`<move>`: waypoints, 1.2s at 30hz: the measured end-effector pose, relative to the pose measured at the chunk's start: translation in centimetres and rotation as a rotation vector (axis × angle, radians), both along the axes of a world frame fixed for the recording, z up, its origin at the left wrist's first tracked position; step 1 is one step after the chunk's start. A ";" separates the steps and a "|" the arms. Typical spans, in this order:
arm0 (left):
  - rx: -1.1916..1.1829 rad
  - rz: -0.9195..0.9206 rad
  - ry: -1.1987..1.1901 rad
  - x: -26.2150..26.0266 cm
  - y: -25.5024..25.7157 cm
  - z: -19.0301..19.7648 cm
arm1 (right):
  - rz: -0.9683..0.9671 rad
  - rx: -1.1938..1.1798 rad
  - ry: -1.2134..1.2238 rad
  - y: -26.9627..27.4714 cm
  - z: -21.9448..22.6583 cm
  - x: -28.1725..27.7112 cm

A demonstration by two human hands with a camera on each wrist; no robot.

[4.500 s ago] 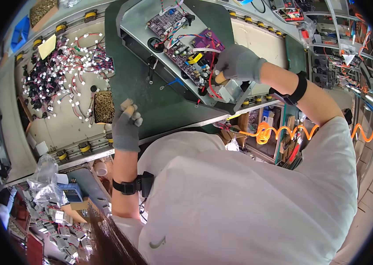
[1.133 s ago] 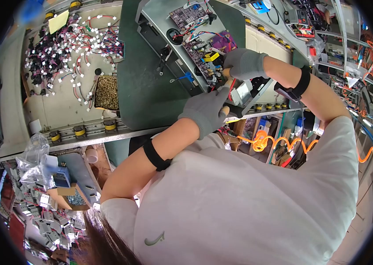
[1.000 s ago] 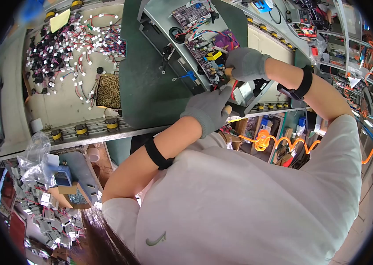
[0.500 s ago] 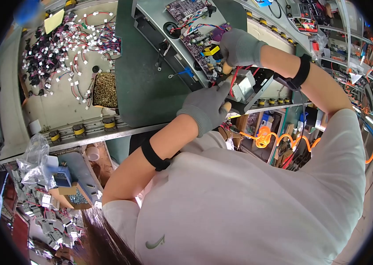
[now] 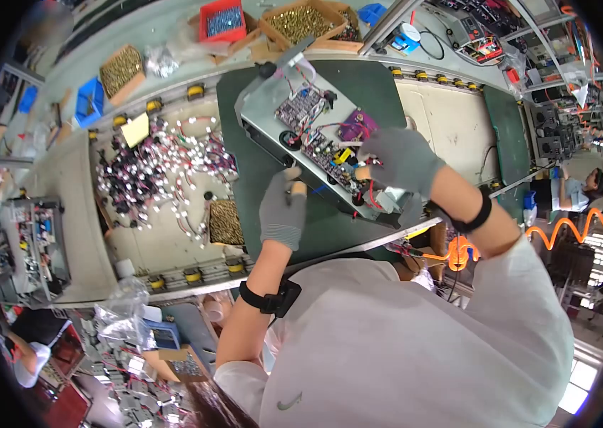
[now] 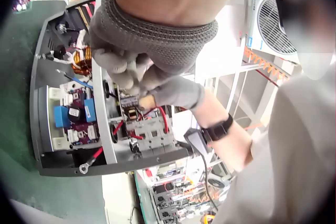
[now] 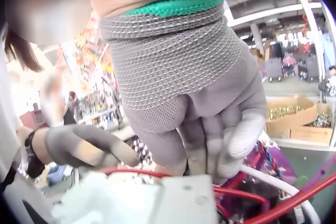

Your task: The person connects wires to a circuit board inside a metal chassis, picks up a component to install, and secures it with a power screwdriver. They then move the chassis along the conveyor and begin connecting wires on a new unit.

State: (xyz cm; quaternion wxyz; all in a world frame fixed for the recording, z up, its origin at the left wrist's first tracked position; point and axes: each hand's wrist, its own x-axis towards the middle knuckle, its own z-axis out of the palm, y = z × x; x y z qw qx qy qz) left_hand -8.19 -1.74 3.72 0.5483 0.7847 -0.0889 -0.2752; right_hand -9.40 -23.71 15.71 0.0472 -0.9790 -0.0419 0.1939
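An open metal chassis (image 5: 258, 107) lies slanted on the dark green mat (image 5: 315, 239), with circuit boards, a purple board (image 5: 357, 125) and red wires inside. My gloved right hand (image 5: 405, 164) reaches over its right end. In the right wrist view its fingers point down behind a pale metal block (image 7: 186, 200), beside red and white wires. The bare thumb tip sits at the board's small parts; what the fingertips work on is hidden, so I cannot tell whether they pinch it. My gloved left hand (image 5: 283, 210) hovers by the chassis's near side, fingers loosely bent, nothing visible in them.
A box of brass pieces (image 5: 226, 222) stands left of the mat, near a heap of wire connectors (image 5: 162, 167). Behind are a red bin (image 5: 221, 23), a blue bin (image 5: 89, 102) and cardboard boxes of screws (image 5: 301, 23). An orange coiled hose (image 5: 565, 232) hangs right.
My left hand has drawn back leftward from beside the right hand at the chassis end. My right hand stays over the boards. The head view has shifted, showing more of the back bench.
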 end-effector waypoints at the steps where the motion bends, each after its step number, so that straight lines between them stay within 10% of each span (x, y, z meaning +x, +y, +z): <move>1: -0.070 0.150 -0.020 0.8 0.2 -1.8 | -0.088 0.073 -0.089 0.6 1.1 -1.5; 9: -0.472 0.393 0.533 5.9 -2.2 -6.3 | -0.399 -0.162 -0.602 3.9 -1.7 -12.4; 15: -0.641 0.546 0.728 7.4 -3.4 -7.2 | -0.952 0.664 -0.546 5.2 -3.3 -13.3; 20: -0.665 0.566 0.718 4.5 -1.7 -7.0 | -1.097 0.765 -0.523 2.3 -3.4 -14.3; 30: -0.779 0.548 0.742 -0.4 -2.6 3.8 | -0.916 0.868 -0.444 -11.4 -6.6 -9.1; 36: -0.843 0.599 0.792 2.8 -3.3 3.5 | -0.913 0.691 -0.381 -10.9 -3.4 -2.3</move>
